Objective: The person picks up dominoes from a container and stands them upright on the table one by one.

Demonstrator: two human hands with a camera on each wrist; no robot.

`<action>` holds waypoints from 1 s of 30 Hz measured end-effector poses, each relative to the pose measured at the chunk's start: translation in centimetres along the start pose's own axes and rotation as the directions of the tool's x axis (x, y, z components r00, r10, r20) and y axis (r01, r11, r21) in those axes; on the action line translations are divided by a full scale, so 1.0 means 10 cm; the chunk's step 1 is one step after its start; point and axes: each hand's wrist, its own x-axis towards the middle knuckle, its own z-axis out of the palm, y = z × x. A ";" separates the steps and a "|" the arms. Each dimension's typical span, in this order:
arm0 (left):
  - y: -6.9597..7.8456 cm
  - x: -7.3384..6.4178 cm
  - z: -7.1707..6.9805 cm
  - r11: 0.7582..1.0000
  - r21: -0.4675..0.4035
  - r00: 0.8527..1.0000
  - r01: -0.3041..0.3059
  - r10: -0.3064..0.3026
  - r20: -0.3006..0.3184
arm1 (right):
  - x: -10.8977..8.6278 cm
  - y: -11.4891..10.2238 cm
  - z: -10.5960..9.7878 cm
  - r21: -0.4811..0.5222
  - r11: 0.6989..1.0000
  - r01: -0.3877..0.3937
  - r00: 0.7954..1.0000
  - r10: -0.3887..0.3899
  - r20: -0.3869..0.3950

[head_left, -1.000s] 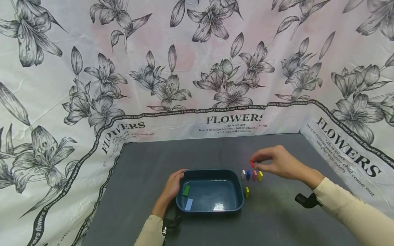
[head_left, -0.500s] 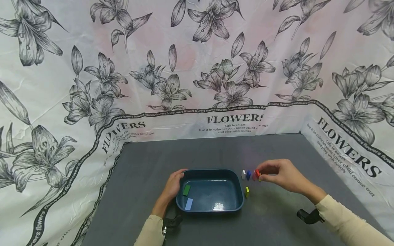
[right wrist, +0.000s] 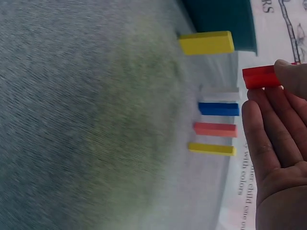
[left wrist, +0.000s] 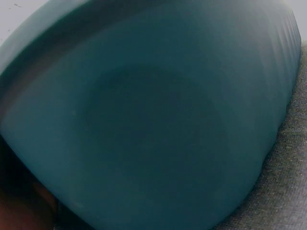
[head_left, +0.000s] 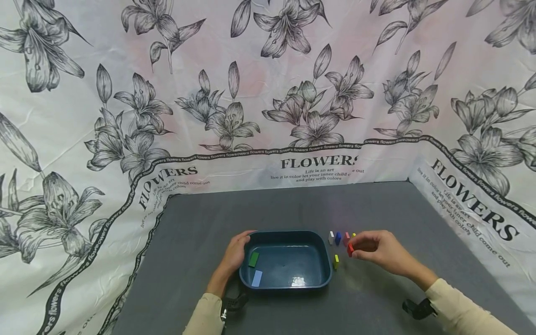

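My right hand (head_left: 387, 251) pinches a red block (head_left: 350, 250) between thumb and fingers, above the table and right of the tray. The right wrist view shows the red block (right wrist: 261, 77) lying across the fingertips under the thumb. My left hand (head_left: 233, 253) holds the dark blue tray (head_left: 289, 287) at its left side, fingers at the back left corner. Inside the tray lie a green block (head_left: 253, 259) and a light blue block (head_left: 257, 278). A yellow block (head_left: 336, 262) stands close to the tray's right wall, left of the red one.
Behind it runs a row of upright blocks: white (head_left: 331, 237), blue (head_left: 338, 238), pink (head_left: 346, 238) and a second yellow block (head_left: 353, 235), partly covered by the right hand. A flower-printed cloth (head_left: 247, 172) hangs around the grey table (head_left: 234, 209).
With the red block pinched, my right hand has come down and toward me, from above the row to in front of its right end. Left hand and tray stay in place.
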 end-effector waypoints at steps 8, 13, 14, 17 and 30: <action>-0.01 -0.01 -0.01 1.000 0.001 1.000 -0.010 0.010 0.013 | 0.01 0.12 0.13 0.031 0.999 -0.011 0.999 0.010 0.034; -0.02 0.00 -0.01 1.000 -0.004 1.000 -0.019 0.019 0.014 | 0.04 0.17 0.21 0.044 0.998 -0.043 0.997 0.040 0.064; -0.02 0.00 -0.01 1.000 -0.004 1.000 -0.017 0.017 0.012 | 0.04 0.19 0.22 0.044 0.998 -0.047 0.997 0.044 0.066; -0.01 0.00 -0.01 1.000 0.000 1.000 -0.015 0.015 0.011 | 0.05 0.22 0.25 0.037 0.998 -0.051 0.997 0.049 0.064; -0.02 -0.01 0.00 1.000 -0.010 1.000 -0.014 0.014 0.003 | 0.05 0.29 0.33 0.049 0.996 -0.070 0.996 0.066 0.067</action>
